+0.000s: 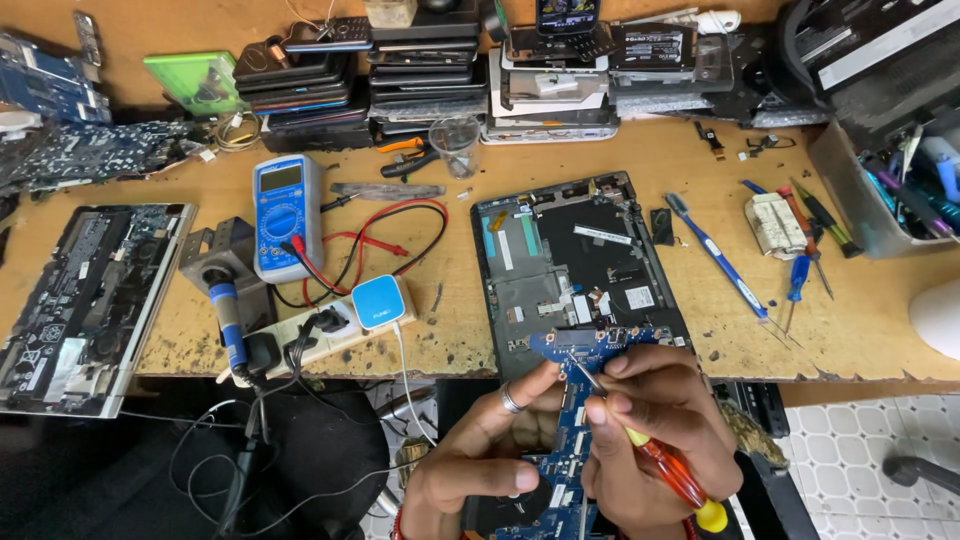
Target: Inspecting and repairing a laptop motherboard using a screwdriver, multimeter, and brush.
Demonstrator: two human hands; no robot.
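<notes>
Hands, two, bare, close together at the near edge of the desk point(700, 150). Left hand point(480, 450), ring on one finger, pinches the blue circuit board point(572, 440) from its left side and steadies it. Right hand point(655, 430) is wrapped round a screwdriver point(668, 468) with an orange and yellow handle, its thin tip resting on the board's upper part.

Desk: worn wood, scratched and stained, crowded.

Laptop shell point(575, 265): dark, opened, lying just beyond the hands. Its inside is largely bare, so the board appears already lifted out of it; whether any screw is left on the board cannot be told.

Second opened laptop point(85, 300): at the left edge, insides showing.

Stacks of phones and flat devices point(420, 60): along the back wall, dark, with a green case point(195, 80) to their left.

Multimeter point(285, 215): blue, grey screen, red and black leads point(400, 240) looped beside it.

Power strip point(320, 335): white, near edge, carrying a light blue square charger point(378, 302) with a white cable.

Soldering iron point(225, 315): blue grip, in a metal stand.

Bin of tools point(880, 190): grey, far right.

Toothbrush point(715, 255): blue, right of the shell; small screwdrivers point(800, 280) near it.

Labels: white rectangular stickers inside the shell; one dark rectangular label on a drive point(655, 45) at the back.
</notes>
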